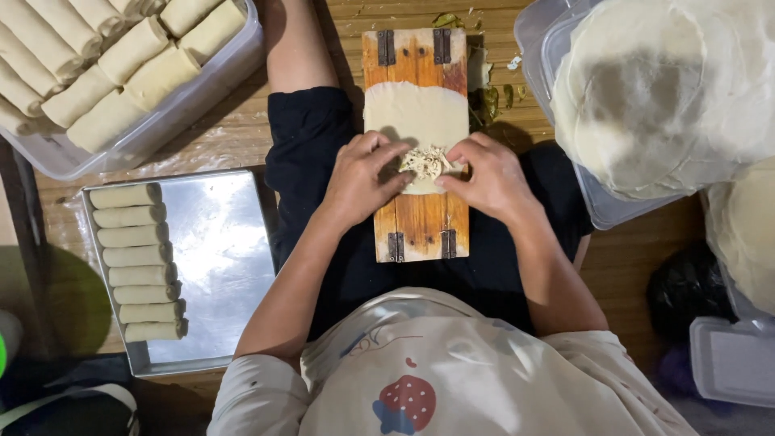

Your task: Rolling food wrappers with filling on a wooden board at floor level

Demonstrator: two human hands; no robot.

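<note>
A wooden board (420, 222) with metal hinges lies across my lap. A thin pale wrapper sheet (416, 113) is spread on it. A small heap of shredded filling (426, 162) sits on the wrapper's near edge. My left hand (359, 178) and my right hand (488, 178) rest on either side of the filling, fingertips pinching the wrapper's edge around it.
A metal tray (214, 242) at left holds a column of several finished rolls (137, 262). A clear plastic tub (161, 121) at top left is full of rolls. A stack of round wrappers (670, 89) lies in a container at right. A white lidded box (735, 359) sits at lower right.
</note>
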